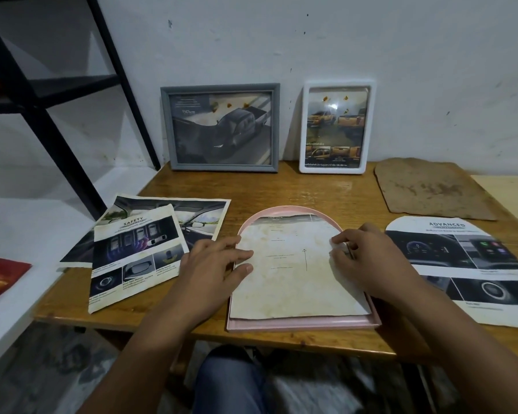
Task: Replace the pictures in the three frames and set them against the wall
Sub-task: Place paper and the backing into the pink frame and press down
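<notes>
I see a wooden table [326, 186] w/ a glossy, worn top, back edge against a scuffed white wall [371, 40]. At the front edge, centre, lies a pink arch-top frame [299, 324], face down, w/ a stained arch-cut paper [293, 279] lying in it, blank side up, small arrow drawn on it. My left hand [219, 264] rests fingers spread on the paper's left edge, not clasping anything; right hand [368, 258] presses the right edge, thumb and forefinger pinched on something thin, can't tell what. At the back edge a grey rectangular frame [220, 127] and a white rounded-corner frame [337, 127] lean upright on the wall, both w/ truck pics behind glazing. Left edge: loose glossy prints [138, 258], curled, overlapping. Right edge: an arch-cut print [461, 264] marked ADVANCED; behind it a brown arch-shaped backing board [431, 189], rough and stained.
</notes>
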